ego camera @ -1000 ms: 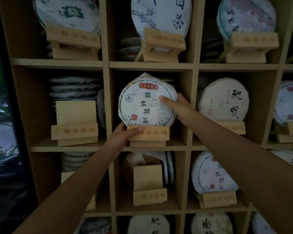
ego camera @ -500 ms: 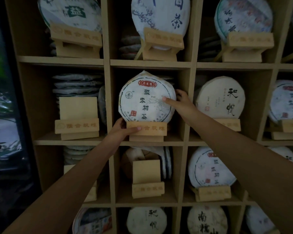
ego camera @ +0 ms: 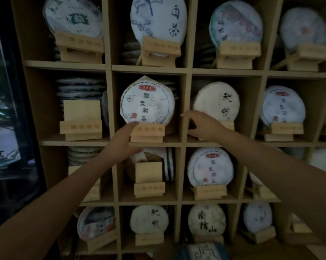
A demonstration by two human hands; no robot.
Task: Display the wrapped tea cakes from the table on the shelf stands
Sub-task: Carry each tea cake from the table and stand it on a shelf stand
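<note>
Your hands hovered open, left hand (ego camera: 127,135) touching the stand (ego camera: 147,131), right hand (ego camera: 203,124) free; tea cake (ego camera: 147,104) seated, empty stands (ego camera: 81,121) remained.

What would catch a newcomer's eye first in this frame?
The wrapped tea cake standing upright on its wooden stand in the middle cubby, with the left hand touching the stand's left end. The right hand hovers open beside it. An empty stand waits in the cubby to the left.

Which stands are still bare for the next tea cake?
Two: the empty stand in the cubby left of the just-placed tea cake, fronting stacked cakes, and the stand directly below. The right-hand cubbies are full.
</note>
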